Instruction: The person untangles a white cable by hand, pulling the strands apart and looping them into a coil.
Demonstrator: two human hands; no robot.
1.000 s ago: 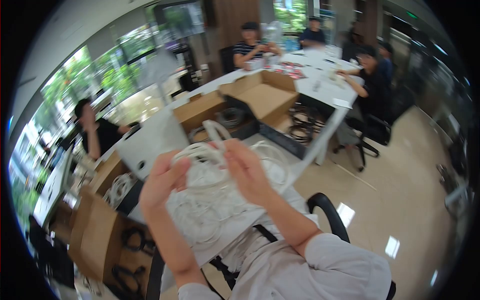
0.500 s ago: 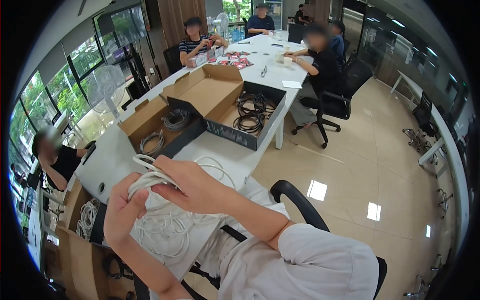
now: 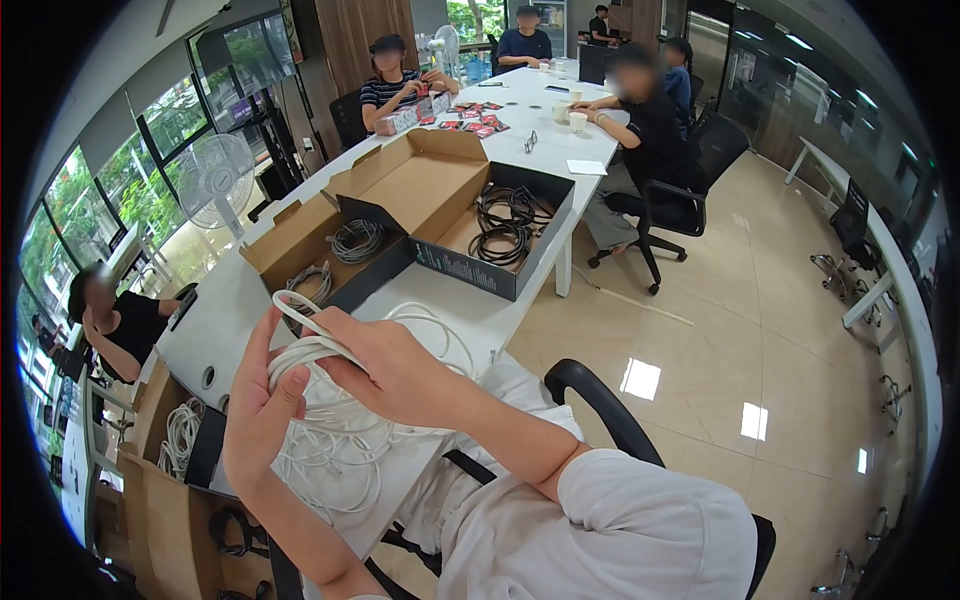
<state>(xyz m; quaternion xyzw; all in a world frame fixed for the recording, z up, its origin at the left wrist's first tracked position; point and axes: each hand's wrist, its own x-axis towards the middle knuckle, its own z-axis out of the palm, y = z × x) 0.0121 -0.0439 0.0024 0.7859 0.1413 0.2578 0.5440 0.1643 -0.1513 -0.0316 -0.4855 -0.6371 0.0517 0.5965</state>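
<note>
A coil of white cable [image 3: 306, 352] is held between both hands above the table's near end. My left hand [image 3: 262, 405] grips the coil from the left, its thumb across the strands and its index finger raised. My right hand [image 3: 385, 368] is closed on the coil's right side, and a loop of cable stands up above its fingers. Loose white cable [image 3: 335, 465] lies tangled on the white table [image 3: 415, 290] beneath the hands, with more loops to the right of them.
Beyond the hands stand an open box with black cables [image 3: 465, 275] and another with grey cables [image 3: 372, 285]. A box with white cables [image 3: 150, 435] is at the lower left. Several people sit around the table; an office chair [image 3: 700, 190] stands at the right.
Both hands have shifted slightly right with the coil. My left index finger has lifted from the strands, and the upper loop stands higher and wider.
</note>
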